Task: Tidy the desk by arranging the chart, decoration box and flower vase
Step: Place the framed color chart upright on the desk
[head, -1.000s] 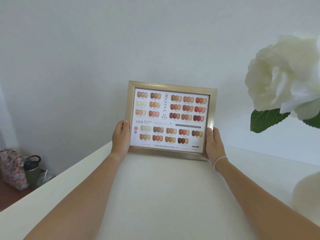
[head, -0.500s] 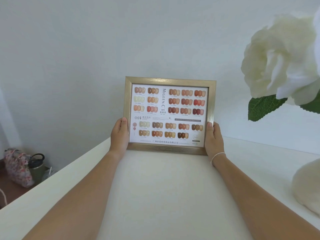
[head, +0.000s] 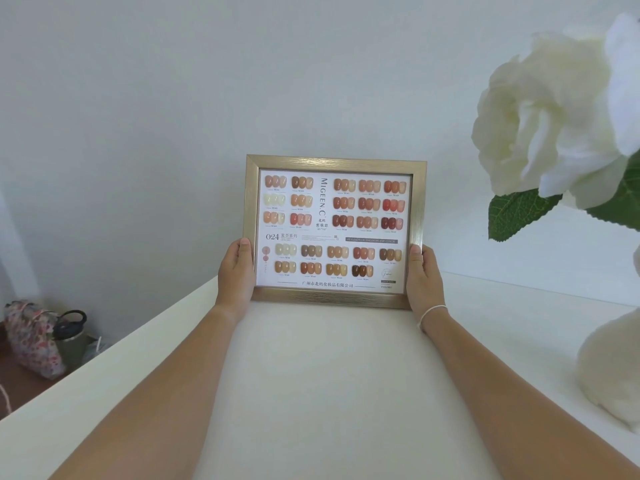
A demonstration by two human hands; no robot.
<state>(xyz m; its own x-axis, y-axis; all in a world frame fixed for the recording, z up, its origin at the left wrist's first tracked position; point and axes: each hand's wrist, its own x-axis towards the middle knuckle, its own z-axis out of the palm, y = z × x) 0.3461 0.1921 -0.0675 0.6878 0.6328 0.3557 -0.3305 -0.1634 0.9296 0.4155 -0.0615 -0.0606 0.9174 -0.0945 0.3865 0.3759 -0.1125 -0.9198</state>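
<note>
A gold-framed nail colour chart [head: 334, 230] stands upright at the far edge of the white desk [head: 325, 393], close to the wall. My left hand [head: 237, 271] grips its lower left side and my right hand [head: 424, 278] grips its lower right side, thumbs on the front of the frame. At the right edge a white vase [head: 609, 368] with a fuzzy surface holds a large white flower [head: 550, 116] with green leaves, very near the camera. No decoration box is in view.
The pale wall [head: 173, 98] rises right behind the desk. Left of the desk, lower down, a floral bag [head: 29, 337] and a dark bottle [head: 71, 332] sit on a brown surface.
The chart has straightened from a slight tilt to level and now sits closer to the wall. Both hands kept their grip. The flower looms larger in view.
</note>
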